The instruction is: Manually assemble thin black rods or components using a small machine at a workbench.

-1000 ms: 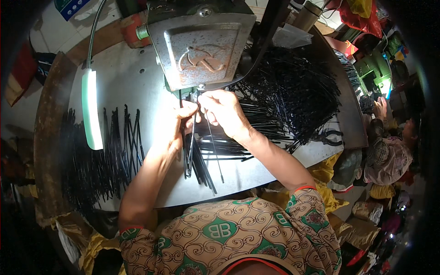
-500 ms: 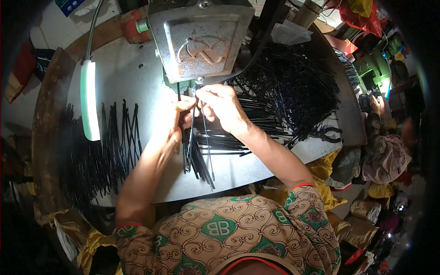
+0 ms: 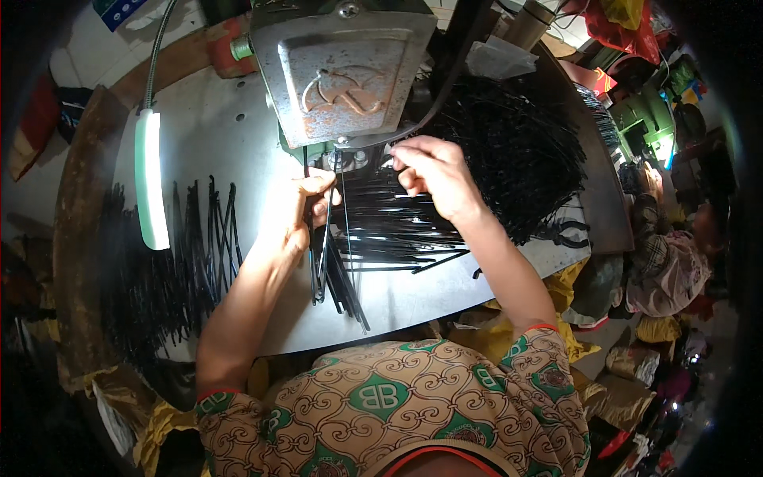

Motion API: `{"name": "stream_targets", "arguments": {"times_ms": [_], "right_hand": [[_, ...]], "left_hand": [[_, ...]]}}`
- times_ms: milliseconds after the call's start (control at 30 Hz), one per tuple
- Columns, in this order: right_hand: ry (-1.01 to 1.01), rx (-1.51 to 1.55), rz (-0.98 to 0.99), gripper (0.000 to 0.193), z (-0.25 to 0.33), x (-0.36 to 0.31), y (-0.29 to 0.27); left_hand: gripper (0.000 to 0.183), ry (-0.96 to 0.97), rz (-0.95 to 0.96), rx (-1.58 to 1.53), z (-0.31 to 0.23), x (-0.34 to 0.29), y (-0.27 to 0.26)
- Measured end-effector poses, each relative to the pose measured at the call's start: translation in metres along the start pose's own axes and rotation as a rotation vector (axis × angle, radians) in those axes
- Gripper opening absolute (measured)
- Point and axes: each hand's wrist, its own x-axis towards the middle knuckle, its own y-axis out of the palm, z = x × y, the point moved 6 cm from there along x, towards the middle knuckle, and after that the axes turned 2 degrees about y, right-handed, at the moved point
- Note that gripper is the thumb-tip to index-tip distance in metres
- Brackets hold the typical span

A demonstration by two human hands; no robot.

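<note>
My left hand (image 3: 311,199) is closed on thin black rods (image 3: 323,262) that look like umbrella ribs, their upper ends under the grey metal head of a bench machine (image 3: 338,91). Their lower ends fan out toward the near edge of the metal tabletop (image 3: 429,292). To the right of the machine, my right hand (image 3: 437,175) is raised with its fingers curled and the thumb and forefinger together. Whatever tiny thing is between those fingertips is too small to name. More black rods (image 3: 389,234) lie under and beside the right hand.
A big heap of black rods (image 3: 520,151) covers the right side of the table; rows of them (image 3: 159,294) lie at left beneath a lit lamp (image 3: 152,179). Pliers (image 3: 571,234) rest by the right edge. Another person (image 3: 671,266) works at far right.
My right hand has moved off to the right, away from the rods and the machine. My left hand stays by the machine with its rods.
</note>
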Motion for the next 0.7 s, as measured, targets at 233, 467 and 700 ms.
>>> {"name": "stream_targets", "arguments": {"times_ms": [233,467,700], "right_hand": [[-0.018,-0.012,-0.096,0.011,0.018,-0.008,-0.032],[-0.044,-0.107,-0.085,0.013,0.025,-0.007,-0.051],[-0.048,-0.743,-0.021,0.013,0.021,-0.005,-0.070]], "left_hand": [[0.006,0.008,0.015,0.002,-0.006,-0.004,0.002],[0.006,0.055,0.035,0.218,-0.053,-0.042,-0.039],[0.027,0.360,-0.637,1.915,-0.101,-0.095,-0.106]]}}
